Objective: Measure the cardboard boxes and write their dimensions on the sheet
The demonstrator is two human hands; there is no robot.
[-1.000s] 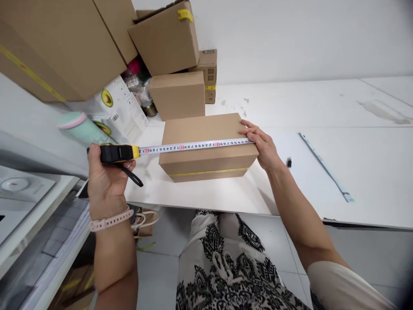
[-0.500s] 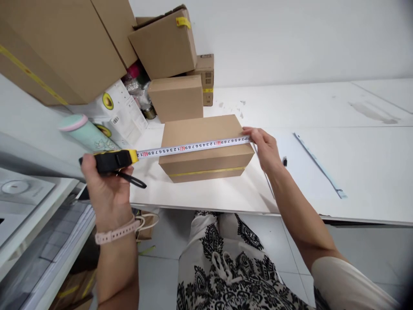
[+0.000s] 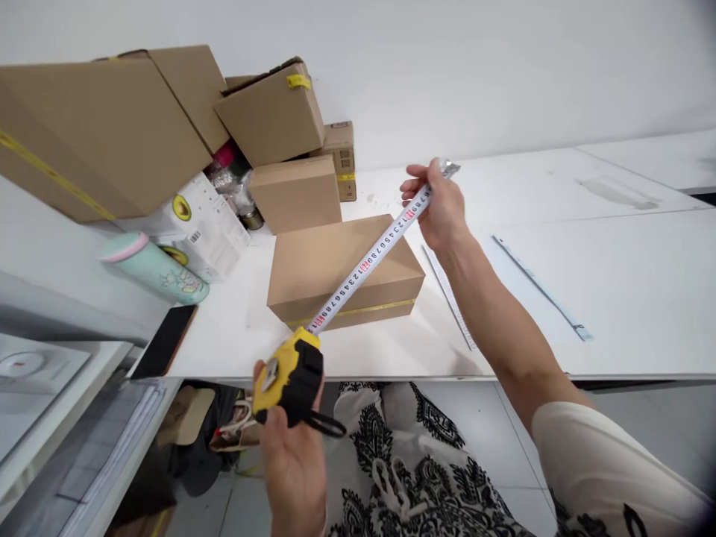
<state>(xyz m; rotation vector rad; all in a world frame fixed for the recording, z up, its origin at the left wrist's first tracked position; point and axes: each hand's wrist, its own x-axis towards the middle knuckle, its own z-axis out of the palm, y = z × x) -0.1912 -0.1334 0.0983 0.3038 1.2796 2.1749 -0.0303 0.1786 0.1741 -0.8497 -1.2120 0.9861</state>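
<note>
My left hand (image 3: 291, 447) is closed round the yellow and black case of a tape measure (image 3: 288, 377), held below the table's front edge. The white tape blade (image 3: 369, 261) runs diagonally up and to the right, above a closed cardboard box (image 3: 335, 265) with a yellow tape band on its front. My right hand (image 3: 439, 205) pinches the blade's far end, lifted above the table beyond the box's right rear corner. The metal hook sticks out past my fingers.
Several cardboard boxes (image 3: 274, 112) are stacked at the back left against the wall. A mint bottle with a pink lid (image 3: 154, 267) lies by a white avocado-print carton (image 3: 201, 216). A dark phone (image 3: 164, 341) lies near the table edge. Thin strips (image 3: 537, 287) lie to the right.
The tape has swung from lying across the box's length to a diagonal. My left hand dropped down and right with the case; my right hand lifted the tape's end up and back.
</note>
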